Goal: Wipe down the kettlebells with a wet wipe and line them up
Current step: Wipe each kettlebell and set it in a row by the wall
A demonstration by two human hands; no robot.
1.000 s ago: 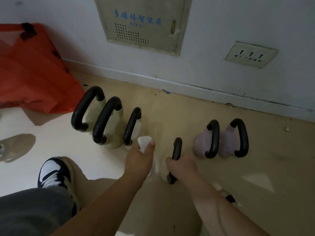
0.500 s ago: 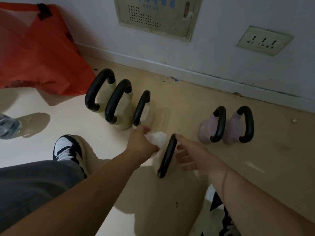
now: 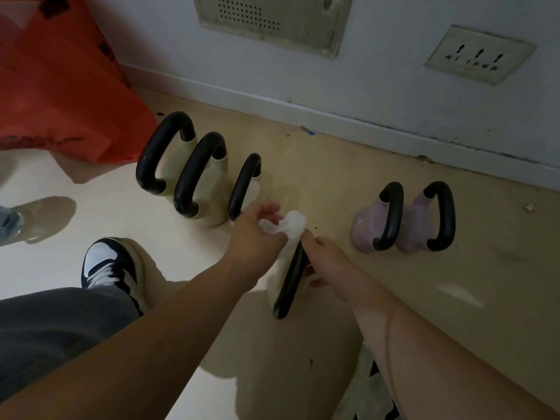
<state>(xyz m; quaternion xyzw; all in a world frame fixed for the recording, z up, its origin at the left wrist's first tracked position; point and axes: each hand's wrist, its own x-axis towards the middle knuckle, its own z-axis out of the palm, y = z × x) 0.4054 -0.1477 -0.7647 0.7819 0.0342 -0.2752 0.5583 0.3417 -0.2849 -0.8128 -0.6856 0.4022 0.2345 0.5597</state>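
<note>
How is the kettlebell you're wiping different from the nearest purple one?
The cream kettlebell has a pale cream body; the purple kettlebell is light purple. The cream kettlebell is held by the right hand while the left hand holds the wet wipe against it; the purple kettlebell is untouched. Both have black handles.
</note>
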